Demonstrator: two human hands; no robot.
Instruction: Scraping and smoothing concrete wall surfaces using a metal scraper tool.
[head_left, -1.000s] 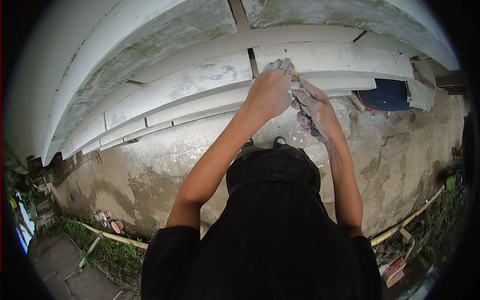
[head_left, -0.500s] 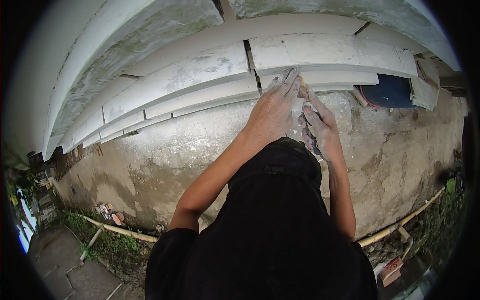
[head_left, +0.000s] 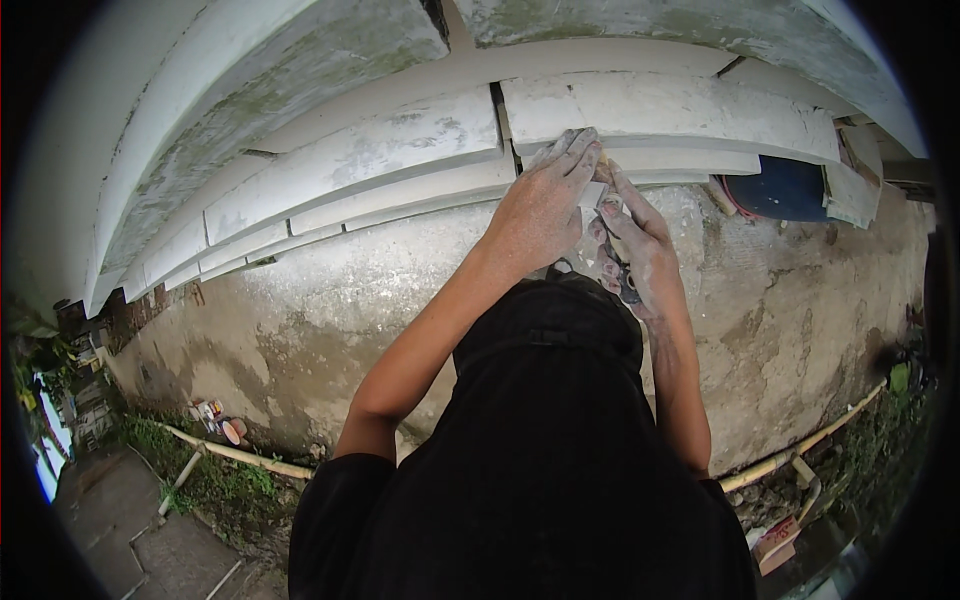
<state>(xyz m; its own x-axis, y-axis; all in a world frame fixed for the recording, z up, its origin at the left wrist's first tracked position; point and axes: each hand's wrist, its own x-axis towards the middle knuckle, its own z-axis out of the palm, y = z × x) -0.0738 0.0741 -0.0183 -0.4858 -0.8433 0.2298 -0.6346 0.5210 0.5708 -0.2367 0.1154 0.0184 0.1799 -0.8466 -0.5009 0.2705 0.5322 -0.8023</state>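
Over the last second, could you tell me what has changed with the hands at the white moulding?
The left hand opened from a bent grip and now lies flat, fingers stretched over the joint between two sections of the white moulding. The right hand slid slightly lower beside it, dusted white, with a small dark tool under it. The moulding strips, blue drum and concrete ground stayed put.

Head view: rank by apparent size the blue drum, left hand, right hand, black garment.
1. black garment, by far the largest, though closest to the camera.
2. blue drum, partly hidden.
3. left hand and right hand: look alike, unranked.
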